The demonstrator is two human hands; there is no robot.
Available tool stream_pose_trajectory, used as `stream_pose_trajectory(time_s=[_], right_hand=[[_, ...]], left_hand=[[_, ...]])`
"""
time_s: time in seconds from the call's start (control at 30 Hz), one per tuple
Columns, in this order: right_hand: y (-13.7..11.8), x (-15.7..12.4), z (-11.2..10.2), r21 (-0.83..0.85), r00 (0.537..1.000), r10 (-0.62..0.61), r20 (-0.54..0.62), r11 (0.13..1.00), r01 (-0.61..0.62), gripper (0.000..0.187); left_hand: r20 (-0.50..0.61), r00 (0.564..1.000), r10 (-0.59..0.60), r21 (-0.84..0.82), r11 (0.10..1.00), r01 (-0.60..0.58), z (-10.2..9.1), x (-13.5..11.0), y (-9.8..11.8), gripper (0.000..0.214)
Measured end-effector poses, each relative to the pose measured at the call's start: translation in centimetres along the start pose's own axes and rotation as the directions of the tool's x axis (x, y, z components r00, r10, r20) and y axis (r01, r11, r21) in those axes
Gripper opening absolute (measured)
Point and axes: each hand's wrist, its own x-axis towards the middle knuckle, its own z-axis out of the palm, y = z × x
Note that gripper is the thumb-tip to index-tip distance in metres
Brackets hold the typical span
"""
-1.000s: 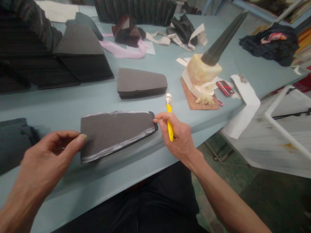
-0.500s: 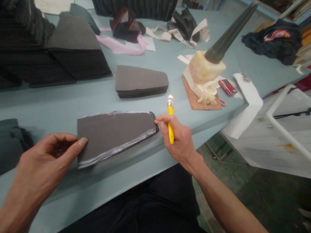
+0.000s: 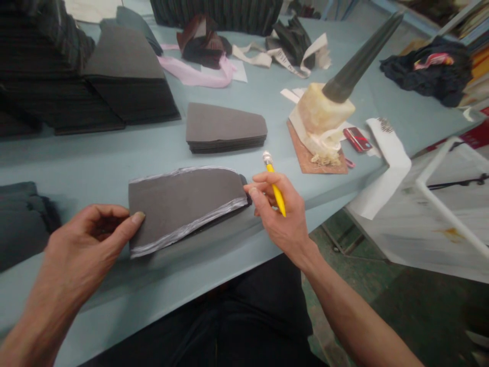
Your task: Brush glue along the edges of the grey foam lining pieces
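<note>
The left hand (image 3: 86, 250) covers the near left part of a dark panel (image 3: 183, 204) — the fingers under its edge are mostly hidden, only the thumb showing on top. At the narrow right end, the fingertips of the right hand (image 3: 286, 232) block a little of the border, and the pale tip of its yellow brush (image 3: 278, 193) is too blurred for bristles to show. The left edge cuts off some dark pieces (image 3: 19, 224); the far edge crops a dark row (image 3: 217, 18). Print on the red box (image 3: 357, 140) is illegible — likewise on the white strip (image 3: 284, 60). The near edge cuts the trousers (image 3: 214, 326).
</note>
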Motion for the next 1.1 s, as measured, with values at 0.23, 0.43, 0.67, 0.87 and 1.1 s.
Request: stream_pose_trajectory(time_s=[0.23, 0.43, 0.67, 0.87, 1.1], right_hand=[[-1.3, 1.7, 1.0, 0.222, 0.993, 0.115, 0.021, 0.968, -0.116, 0.038], [-4.0, 3.1, 1.2, 0.282, 0.989, 0.129, 0.078, 0.948, -0.146, 0.031], [-7.6, 3.9, 2.3, 0.337, 0.992, 0.020, 0.122, 0.940, -0.061, 0.029], [-11.5, 3.7, 3.6, 0.323, 0.982, -0.118, 0.145, 0.944, 0.065, 0.020], [-11.9, 2.2, 3.2, 0.269, 0.975, -0.175, 0.140, 0.954, 0.132, 0.026]], left_hand=[[0.036, 0.999, 0.003, -0.068, 0.998, -0.001, -0.1, -0.2, 0.0, 0.051], [0.018, 0.999, 0.047, -0.190, 0.981, -0.043, 0.1, -0.6, -0.9, 0.052], [-0.007, 1.000, 0.022, -0.365, 0.931, -0.023, -0.4, -1.2, -1.8, 0.063], [-0.002, 1.000, 0.001, -0.580, 0.815, -0.002, -1.6, -2.0, -2.3, 0.070], [-0.029, 0.999, -0.044, -0.760, 0.650, 0.006, -3.9, -3.5, -2.7, 0.065]])
